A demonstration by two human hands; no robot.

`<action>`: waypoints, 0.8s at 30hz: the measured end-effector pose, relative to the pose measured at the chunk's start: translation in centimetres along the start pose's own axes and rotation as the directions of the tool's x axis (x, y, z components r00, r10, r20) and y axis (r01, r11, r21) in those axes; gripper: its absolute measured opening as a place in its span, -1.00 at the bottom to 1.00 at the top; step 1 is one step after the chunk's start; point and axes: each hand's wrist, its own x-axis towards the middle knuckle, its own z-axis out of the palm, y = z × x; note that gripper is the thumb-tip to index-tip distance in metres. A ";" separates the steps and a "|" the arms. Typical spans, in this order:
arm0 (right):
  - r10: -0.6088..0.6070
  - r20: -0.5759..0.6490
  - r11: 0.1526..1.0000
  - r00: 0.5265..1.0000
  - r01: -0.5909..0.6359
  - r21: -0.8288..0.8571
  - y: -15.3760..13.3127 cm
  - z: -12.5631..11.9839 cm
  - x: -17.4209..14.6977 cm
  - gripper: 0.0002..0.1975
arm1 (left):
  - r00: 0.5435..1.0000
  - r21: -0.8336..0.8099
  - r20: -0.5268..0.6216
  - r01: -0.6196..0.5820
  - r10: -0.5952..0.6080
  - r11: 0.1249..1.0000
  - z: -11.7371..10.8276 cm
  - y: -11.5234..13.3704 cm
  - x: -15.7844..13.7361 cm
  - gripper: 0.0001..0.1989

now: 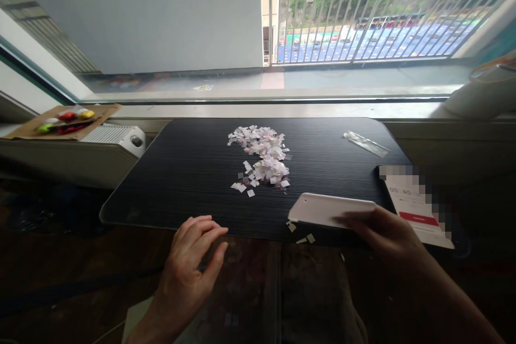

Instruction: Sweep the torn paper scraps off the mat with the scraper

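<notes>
My right hand (389, 234) grips the right end of a flat, pale pinkish-white plastic piece (334, 208) with one slanted end and a small hole. It is tilted on edge just over the table's front edge. A few small square pieces (310, 238) lie or hang just below its left end; I cannot tell whether they are falling. My left hand (195, 255) is empty at the front edge, thumb and fingers apart. Beyond both hands, a pile of small whitish and clear squares (266, 158) spreads over the middle of the black table (161, 188).
A phone (417, 209) showing a timer, partly pixelated, rests at the table's right. Behind it lies a clear plastic wrapper (365, 143). To the left, cardboard (100, 113) with colourful items sits beside a white slatted appliance (116, 137). A window closes off the back.
</notes>
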 end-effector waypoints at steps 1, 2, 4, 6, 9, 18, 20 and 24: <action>-0.002 0.032 1.000 0.999 0.002 0.012 0.0 0.1 0.1 -0.68 | 1.000 -0.002 0.000 0.000 0.000 1.000 -0.1 0.0 -0.1 -0.82; -0.003 0.064 1.000 0.998 0.002 0.015 0.0 0.0 0.1 -0.68 | 1.000 -0.002 -0.001 0.001 -0.001 1.000 -0.1 0.0 -0.1 -0.83; -0.001 0.110 1.000 0.994 0.000 0.005 0.1 -0.5 -0.2 -0.67 | 1.000 0.000 -0.004 0.000 0.000 1.000 -0.1 -0.1 -0.2 -0.83; 0.006 0.127 1.000 0.992 -0.005 -0.011 0.2 -1.2 -0.6 -0.66 | 1.000 0.001 -0.007 -0.002 0.002 1.000 0.0 -0.2 -0.3 -0.83; 0.024 0.078 0.999 0.997 -0.021 -0.042 0.4 -1.9 -1.1 -0.65 | 1.000 -0.006 -0.010 -0.011 0.011 1.000 0.2 0.0 -0.2 -0.83; 0.058 0.088 0.997 0.994 -0.053 -0.058 0.2 -2.1 -1.6 -0.65 | 1.000 -0.021 0.011 -0.024 0.024 0.999 0.4 0.1 -0.1 -0.85; 0.043 0.082 0.998 0.996 -0.039 -0.041 0.2 -1.7 -1.3 -0.64 | 1.000 -0.021 0.019 -0.021 0.021 1.000 0.4 0.1 -0.2 -0.84; -0.002 0.111 1.000 0.994 0.004 -0.010 0.1 -0.6 -0.6 -0.63 | 0.999 -0.021 0.032 -0.016 0.017 1.000 0.4 0.1 -0.2 -0.83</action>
